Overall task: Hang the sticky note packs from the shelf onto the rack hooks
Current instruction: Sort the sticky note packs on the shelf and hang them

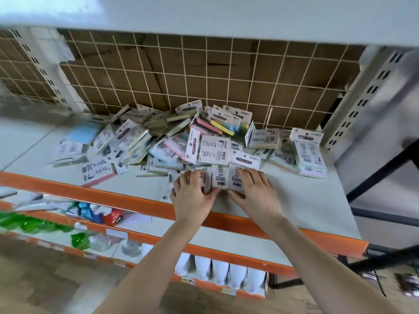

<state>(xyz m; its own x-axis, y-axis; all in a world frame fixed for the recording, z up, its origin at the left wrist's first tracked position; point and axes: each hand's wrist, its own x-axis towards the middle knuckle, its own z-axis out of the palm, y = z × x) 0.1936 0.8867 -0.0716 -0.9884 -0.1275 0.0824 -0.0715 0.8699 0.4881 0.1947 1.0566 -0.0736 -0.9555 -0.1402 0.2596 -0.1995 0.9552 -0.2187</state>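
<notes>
Both hands are down on the shelf (294, 200), gathering a small bunch of sticky note packs (223, 177) between them near its orange front edge. The left hand (192, 196) curls around the bunch's left side; the right hand (254, 189) grips its right side, fingers over the top. Behind the bunch, a loose heap of packs (181, 141) sprawls toward the wire grid rack (204, 71).

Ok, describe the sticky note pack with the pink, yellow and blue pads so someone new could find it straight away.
Start at the wire grid panel behind the white shelf and drop to the top of the heaped packs, just right of centre. The multicolour sticky note pack lies tilted there, pads facing up. Unlike its neighbours, which mostly show printed card, it shows bright pink, yellow and blue stripes side by side.
</notes>
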